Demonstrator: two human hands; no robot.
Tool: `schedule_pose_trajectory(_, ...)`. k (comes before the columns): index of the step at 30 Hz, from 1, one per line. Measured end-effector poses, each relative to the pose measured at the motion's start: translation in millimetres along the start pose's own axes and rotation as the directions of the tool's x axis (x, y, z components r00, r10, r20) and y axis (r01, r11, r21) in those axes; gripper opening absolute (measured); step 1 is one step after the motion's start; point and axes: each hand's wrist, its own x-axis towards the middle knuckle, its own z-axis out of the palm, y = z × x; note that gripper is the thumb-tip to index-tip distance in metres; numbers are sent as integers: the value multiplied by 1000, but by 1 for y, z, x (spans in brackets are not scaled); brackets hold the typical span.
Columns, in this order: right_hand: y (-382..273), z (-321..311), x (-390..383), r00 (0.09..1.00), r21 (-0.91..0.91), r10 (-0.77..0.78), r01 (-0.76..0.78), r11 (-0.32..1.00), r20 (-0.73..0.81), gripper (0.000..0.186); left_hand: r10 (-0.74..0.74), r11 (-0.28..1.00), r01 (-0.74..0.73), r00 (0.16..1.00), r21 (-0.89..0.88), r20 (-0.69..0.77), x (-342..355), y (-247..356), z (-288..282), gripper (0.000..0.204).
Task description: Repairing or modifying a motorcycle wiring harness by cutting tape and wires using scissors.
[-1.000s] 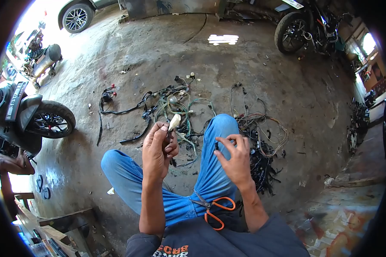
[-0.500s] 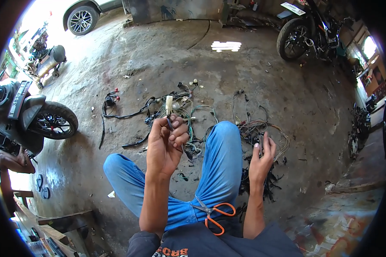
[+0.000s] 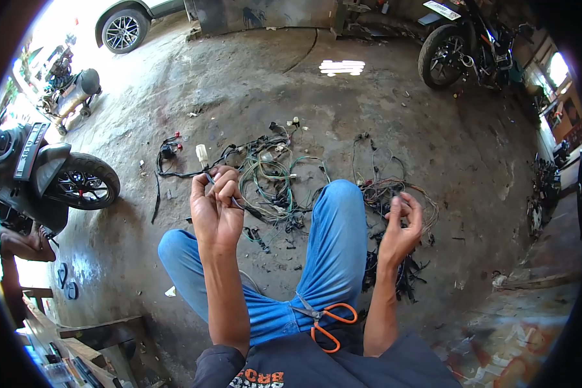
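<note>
Cream plastic connector point(image 3: 202, 154), on a dark wire, stood above my left hand point(image 3: 216, 210), whose fingers were pinched shut on that wire over the wiring tangle point(image 3: 271, 178) on the floor. Right hand point(image 3: 399, 226): loosely curled, holding nothing. I judged a firm pinch near the plug best. Orange scissors point(image 3: 326, 321) lay in my lap.

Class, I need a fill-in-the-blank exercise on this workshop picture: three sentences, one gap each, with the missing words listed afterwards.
1. The left hand holds a wire with a ____ connector at its end.
2. Scissors with ____ handles lie on the person's lap.
3. The right hand holds ____, its fingers curled in the air.

Missing words: white; orange; nothing
</note>
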Motion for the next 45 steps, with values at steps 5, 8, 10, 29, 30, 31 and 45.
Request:
schedule_pose_trajectory(5,-31,20,-23,885,-95,-433,452,887,171,26,27,999,-27,1000,-31,-4,-8,-9,3,14)
schedule_pose_trajectory(8,-47,27,-37,909,123,-226,195,973,351,26,35,999,-35,999,-29,15,-12,-12,5,14)
schedule_pose_trajectory(10,-64,32,-51,801,267,-154,-7,964,579,25,42,999,-42,999,-32,16,-15,-15,7,14)
schedule_pose_trajectory(29,-76,60,-94,680,443,-299,-42,896,669,18,182,905,-249,960,345,215,-20,-33,1,25)
schedule_pose_trajectory(30,-77,59,-94,679,443,-300,-42,895,671,18,240,862,-320,941,392,240,-21,-33,-1,26)
schedule_pose_trajectory(31,-77,59,-93,680,448,-318,-17,894,661,17,240,863,-320,941,391,240,-21,-31,-3,26)
schedule_pose_trajectory(45,-61,58,-95,633,441,-148,-336,832,760,28,284,767,-363,931,529,227,-19,-31,-15,25)
